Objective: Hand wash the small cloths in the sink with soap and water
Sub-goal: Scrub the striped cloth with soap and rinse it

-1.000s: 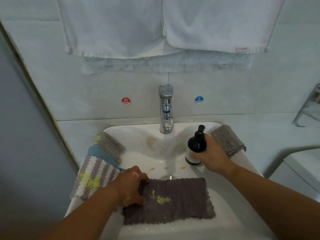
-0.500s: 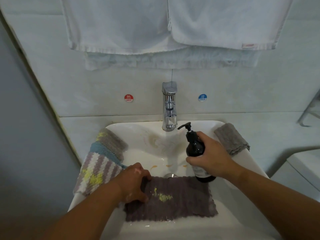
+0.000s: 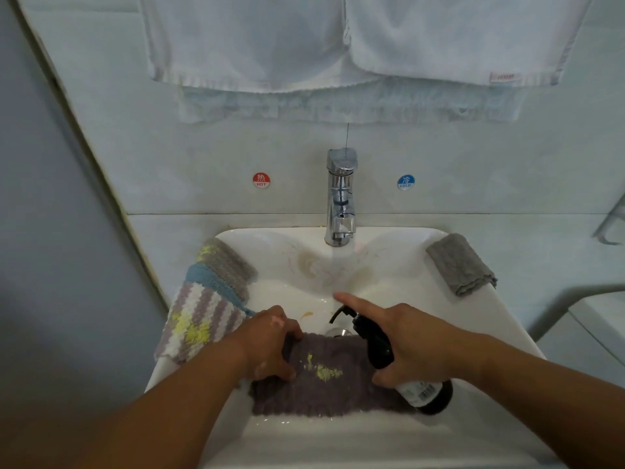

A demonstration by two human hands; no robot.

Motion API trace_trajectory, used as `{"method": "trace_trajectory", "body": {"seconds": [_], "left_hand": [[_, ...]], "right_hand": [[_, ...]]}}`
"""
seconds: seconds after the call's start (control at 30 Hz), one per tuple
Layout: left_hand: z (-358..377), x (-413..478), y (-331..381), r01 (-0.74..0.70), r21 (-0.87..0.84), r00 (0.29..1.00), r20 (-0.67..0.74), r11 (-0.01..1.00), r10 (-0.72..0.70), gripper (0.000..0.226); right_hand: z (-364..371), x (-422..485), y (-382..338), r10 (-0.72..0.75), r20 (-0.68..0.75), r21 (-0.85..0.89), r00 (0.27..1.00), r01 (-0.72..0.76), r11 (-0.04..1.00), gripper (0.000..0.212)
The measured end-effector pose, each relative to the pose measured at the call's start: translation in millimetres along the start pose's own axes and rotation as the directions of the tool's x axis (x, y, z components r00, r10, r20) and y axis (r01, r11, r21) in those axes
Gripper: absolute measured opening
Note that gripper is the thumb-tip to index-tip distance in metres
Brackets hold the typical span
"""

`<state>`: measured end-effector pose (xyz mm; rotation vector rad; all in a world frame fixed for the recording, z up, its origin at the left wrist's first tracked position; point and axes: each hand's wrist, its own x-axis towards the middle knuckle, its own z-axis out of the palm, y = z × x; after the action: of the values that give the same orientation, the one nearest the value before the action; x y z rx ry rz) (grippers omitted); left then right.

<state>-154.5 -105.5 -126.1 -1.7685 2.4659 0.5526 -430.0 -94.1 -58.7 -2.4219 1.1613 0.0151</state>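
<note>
A dark purple cloth [image 3: 324, 390] with a yellow stain lies flat in the white sink [image 3: 389, 441]. My left hand [image 3: 270, 343] grips its left edge. My right hand [image 3: 416, 340] holds a black soap pump bottle [image 3: 375, 343] tilted over the cloth, nozzle pointing left, with the index finger stretched out above the pump head. A striped purple, white and blue cloth [image 3: 203, 309] is draped over the sink's left rim. A folded grey cloth [image 3: 461, 264] sits on the right rim.
A chrome faucet [image 3: 341, 198] stands at the back centre, with no water seen running. Hot and cold stickers flank it on the wall. White towels [image 3: 338, 42] hang above. A grey wall lies to the left, a white fixture at the right edge.
My right hand lifted the soap bottle from the sink's back right, brought it toward me and tilted it over the purple cloth. The index finger has risen over the pump. My left hand kept its grip.
</note>
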Motion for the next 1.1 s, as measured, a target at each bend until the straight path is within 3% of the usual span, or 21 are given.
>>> {"method": "trace_trajectory", "body": {"seconds": [0.17, 0.33, 0.63, 1.1], "left_hand": [[0.8, 0.2, -0.4, 0.003, -0.010, 1.000, -0.003, 1.000, -0.003, 0.073], [0.7, 1.0, -0.1, -0.001, -0.005, 1.000, 0.000, 1.000, 0.001, 0.074], [0.9, 0.4, -0.3, -0.004, -0.002, 1.000, 0.000, 1.000, 0.004, 0.074], [1.0, 0.7, -0.1, 0.000, -0.003, 1.000, 0.004, 1.000, 0.000, 0.074]], "right_hand": [[9.3, 8.8, -4.7, -0.025, 0.065, -0.147, 0.998, 0.034, 0.989, 0.111], [19.9, 17.8, -8.6, -0.031, 0.038, -0.218, 0.999, 0.039, 0.975, 0.110], [28.6, 18.8, -7.7, -0.056, -0.054, -0.179, 0.997, 0.045, 0.983, 0.100], [37.5, 16.5, -6.3, -0.072, -0.083, -0.186, 0.994, 0.055, 0.981, 0.079]]}}
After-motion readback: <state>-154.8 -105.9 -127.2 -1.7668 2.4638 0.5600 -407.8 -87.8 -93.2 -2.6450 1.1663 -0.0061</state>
